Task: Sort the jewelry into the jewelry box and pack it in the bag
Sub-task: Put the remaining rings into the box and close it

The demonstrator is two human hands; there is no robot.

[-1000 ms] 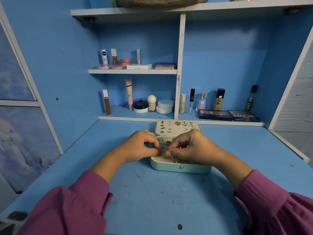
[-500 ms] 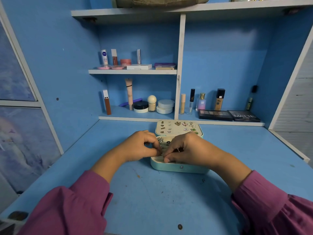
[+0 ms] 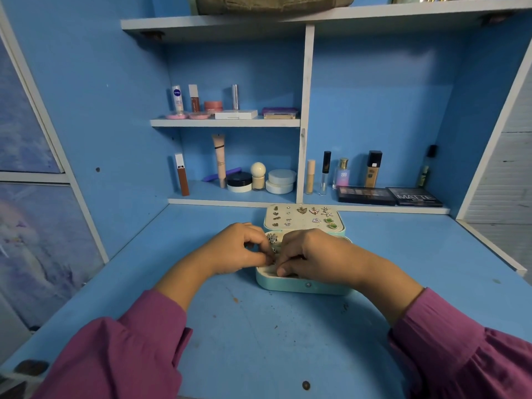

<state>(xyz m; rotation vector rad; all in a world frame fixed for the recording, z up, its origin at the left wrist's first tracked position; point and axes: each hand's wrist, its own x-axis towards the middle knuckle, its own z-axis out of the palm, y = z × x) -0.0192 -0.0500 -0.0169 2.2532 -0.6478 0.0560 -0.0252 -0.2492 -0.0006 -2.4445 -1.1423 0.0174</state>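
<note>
Over the near tray of the open jewelry box (image 3: 299, 285), both hands meet with fingers curled: the left hand (image 3: 240, 249) and the right hand (image 3: 309, 256) bring their fingertips together on something small, too tiny and too covered to make out, so whether either hand actually pinches a piece cannot be told. The hands hide most of the tray; only a few silvery pieces (image 3: 272, 239) show between them. The box is pale mint, rounded at the corners, with a small metal stud on its front wall, and it sits on the scuffed blue desk (image 3: 259, 341). Its raised lid (image 3: 305, 218) has a cream padded panel studded with earrings, two of them green. Both sleeves (image 3: 121, 358) are of soft magenta cloth, cut off by the lower edge. On the shelves behind, a tube (image 3: 177, 98) reads "NIVEA", a flat black palette (image 3: 414, 196) reads "MATTE", and a small bottle (image 3: 342, 174) shows "SB". An olive bag (image 3: 270, 4) on the top shelf is cropped.
</note>
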